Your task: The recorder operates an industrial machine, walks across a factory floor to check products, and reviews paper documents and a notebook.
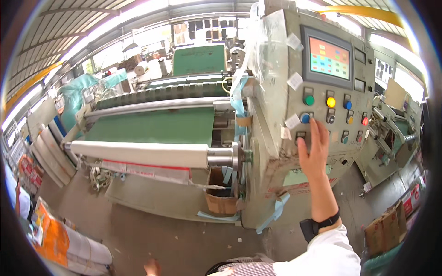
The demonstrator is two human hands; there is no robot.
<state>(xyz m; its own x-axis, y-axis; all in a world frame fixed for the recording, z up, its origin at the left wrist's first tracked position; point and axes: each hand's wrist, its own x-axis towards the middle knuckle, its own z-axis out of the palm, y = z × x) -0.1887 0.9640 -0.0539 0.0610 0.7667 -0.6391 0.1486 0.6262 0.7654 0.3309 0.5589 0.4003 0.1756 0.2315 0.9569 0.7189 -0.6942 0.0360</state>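
One roll-winding machine (161,94), sprawling across the left and middle of the view and adjoining, at its right end, a tall, grimy cream control cabinet (338,147). Inside the machine, stretching flat behind the front, a broad green sheet (156,126). Along the front, running nearly level and ending just left of the cabinet, a long white roll (138,152). Slanting up from the lower edge, a white sleeve (327,253). High on the cabinet, glowing orange above and pale blue-green below, a touchscreen (329,57). Below the roll's right end, sitting open-topped, a brown cardboard carton (221,204). Over the panel's lower left, reaching up, the right hand (314,149), gripping nothing, fingers extending loosely. Circling its wrist, a black wristband (317,227). Near the lower edge, well apart from the cabinet, showing small and blurred, the left hand (152,266), not revealing whether clenched or loose. Among the buttons, shining brightly, a yellow pushbutton (330,102). Lying just below a green pushbutton (308,99), a blue pushbutton (305,118), fingertips overlapping its right side, actual pressing impossible to tell.
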